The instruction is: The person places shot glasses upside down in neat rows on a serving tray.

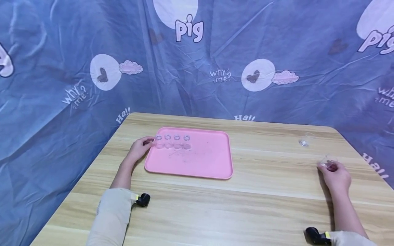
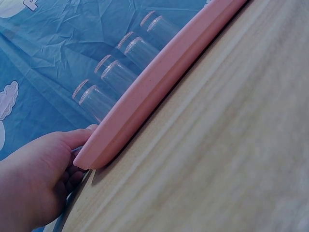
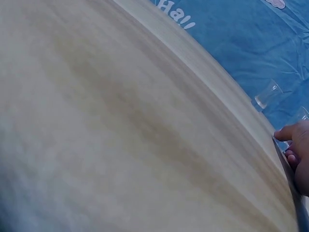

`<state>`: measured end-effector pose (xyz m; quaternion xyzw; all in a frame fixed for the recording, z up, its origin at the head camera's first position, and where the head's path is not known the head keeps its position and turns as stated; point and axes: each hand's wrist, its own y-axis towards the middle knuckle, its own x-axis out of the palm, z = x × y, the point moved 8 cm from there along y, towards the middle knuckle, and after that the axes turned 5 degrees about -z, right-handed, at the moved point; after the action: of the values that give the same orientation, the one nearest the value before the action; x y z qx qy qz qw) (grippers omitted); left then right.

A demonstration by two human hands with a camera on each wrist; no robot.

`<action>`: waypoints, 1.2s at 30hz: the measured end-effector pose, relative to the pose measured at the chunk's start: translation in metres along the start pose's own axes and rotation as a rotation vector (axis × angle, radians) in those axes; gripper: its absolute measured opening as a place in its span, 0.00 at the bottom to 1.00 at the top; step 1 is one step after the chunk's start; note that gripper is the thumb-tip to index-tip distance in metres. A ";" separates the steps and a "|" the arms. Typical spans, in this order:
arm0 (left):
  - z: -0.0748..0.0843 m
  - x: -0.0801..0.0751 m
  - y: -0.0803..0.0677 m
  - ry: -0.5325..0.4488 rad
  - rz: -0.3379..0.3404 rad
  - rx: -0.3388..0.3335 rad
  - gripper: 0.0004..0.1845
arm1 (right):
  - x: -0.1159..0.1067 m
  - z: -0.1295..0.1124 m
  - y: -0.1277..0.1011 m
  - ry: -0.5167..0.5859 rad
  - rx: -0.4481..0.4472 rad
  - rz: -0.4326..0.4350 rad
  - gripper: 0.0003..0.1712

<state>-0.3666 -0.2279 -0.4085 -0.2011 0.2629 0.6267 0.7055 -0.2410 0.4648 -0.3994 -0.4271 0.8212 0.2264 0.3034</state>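
1. Hands, head view: left hand (image 1: 140, 149) grips the pink tray (image 1: 206, 160) at its left rim, toward its far-left corner; right hand (image 1: 337, 177) pinches a clear glass (image 1: 328, 158) between thumb and fingers near the right edge of the counter (image 1: 246, 205). Whether the pinched glass touches the surface cannot be told.
2. Head view, arrangement: the tray lies toward the far-left corner of the counter. Four small glasses (image 1: 177, 141) form a row on it, running from near its left rim to about mid-length. A second glass (image 1: 304, 142) stands near the far-right corner of the counter, beyond the right hand. Behind hangs a printed blue cloth (image 1: 215, 99).
3. Left wrist view: the thumb lies along the tray's rim, other fingers curled beneath the corner; the four glasses rise above the rim.
4. Right wrist view: the hand is cut by the frame; the pinched glass shows only partly, the second well clear of the fingers.
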 end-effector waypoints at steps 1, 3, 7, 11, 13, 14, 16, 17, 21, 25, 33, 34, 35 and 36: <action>-0.001 0.000 0.000 0.000 0.000 -0.003 0.19 | 0.000 -0.001 0.000 -0.007 -0.010 0.004 0.19; -0.002 0.000 0.000 0.000 0.001 -0.008 0.19 | 0.000 -0.002 -0.001 -0.019 -0.023 0.012 0.20; -0.002 0.000 0.001 0.003 0.003 -0.013 0.19 | -0.001 -0.001 -0.002 -0.007 -0.016 0.026 0.19; -0.001 0.000 0.001 0.004 0.004 -0.007 0.19 | -0.002 0.001 -0.002 0.028 0.003 0.037 0.17; -0.001 -0.001 0.001 -0.001 0.005 -0.008 0.19 | -0.003 0.001 -0.001 0.044 0.014 0.041 0.17; -0.001 -0.001 0.001 -0.002 0.004 -0.009 0.19 | -0.004 0.002 -0.001 0.054 0.017 0.040 0.17; 0.000 -0.001 0.000 -0.005 0.002 -0.013 0.19 | -0.004 0.001 -0.001 0.072 0.021 0.041 0.13; 0.000 -0.001 0.000 -0.005 0.001 -0.016 0.19 | -0.004 0.001 -0.001 0.077 0.021 0.042 0.12; 0.001 -0.001 -0.002 -0.005 -0.005 -0.023 0.19 | -0.005 0.002 -0.004 0.105 0.034 0.045 0.08; 0.003 -0.001 -0.003 -0.001 -0.004 -0.019 0.19 | -0.004 0.002 -0.005 0.108 0.042 0.038 0.08; 0.003 -0.001 -0.002 -0.002 -0.002 -0.016 0.19 | -0.003 0.001 -0.005 0.086 0.034 0.024 0.10; 0.003 -0.001 -0.002 -0.003 -0.004 -0.015 0.19 | -0.003 0.000 -0.004 0.087 0.034 0.021 0.10; 0.003 -0.001 -0.002 -0.004 -0.004 -0.010 0.19 | -0.003 -0.001 -0.004 0.089 0.029 0.017 0.10; 0.004 -0.001 -0.003 -0.007 -0.003 -0.001 0.19 | -0.003 -0.002 -0.004 0.091 0.020 0.014 0.11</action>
<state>-0.3636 -0.2271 -0.4049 -0.1996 0.2598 0.6266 0.7072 -0.2372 0.4627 -0.3962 -0.4283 0.8392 0.2007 0.2685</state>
